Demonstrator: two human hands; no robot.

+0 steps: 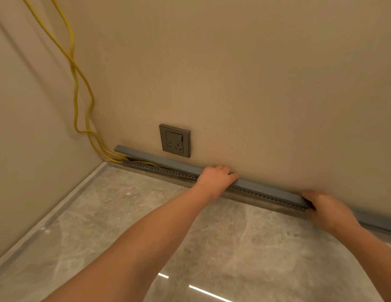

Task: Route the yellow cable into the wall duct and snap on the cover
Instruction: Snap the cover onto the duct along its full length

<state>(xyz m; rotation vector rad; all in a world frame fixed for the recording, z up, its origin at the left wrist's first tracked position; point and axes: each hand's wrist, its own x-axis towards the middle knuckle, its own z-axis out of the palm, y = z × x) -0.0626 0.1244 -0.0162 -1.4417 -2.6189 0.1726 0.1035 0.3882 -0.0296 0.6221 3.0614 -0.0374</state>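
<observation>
A slotted grey wall duct [172, 171] runs along the foot of the wall. The long grey cover [155, 159] lies over it, its left end lifted off the duct. The yellow cable [76, 90] hangs down the corner in two strands and enters the duct's left end under the raised cover. My left hand [214, 177] grips the cover near its middle, fingers curled over the top edge. My right hand [325, 209] holds the cover's right end against the duct.
A grey wall socket [175, 141] sits just above the duct. Another covered duct section [377, 222] continues to the right. The side wall [26, 149] meets the back wall at the left corner. Glossy grey stone floor [124, 214] lies below.
</observation>
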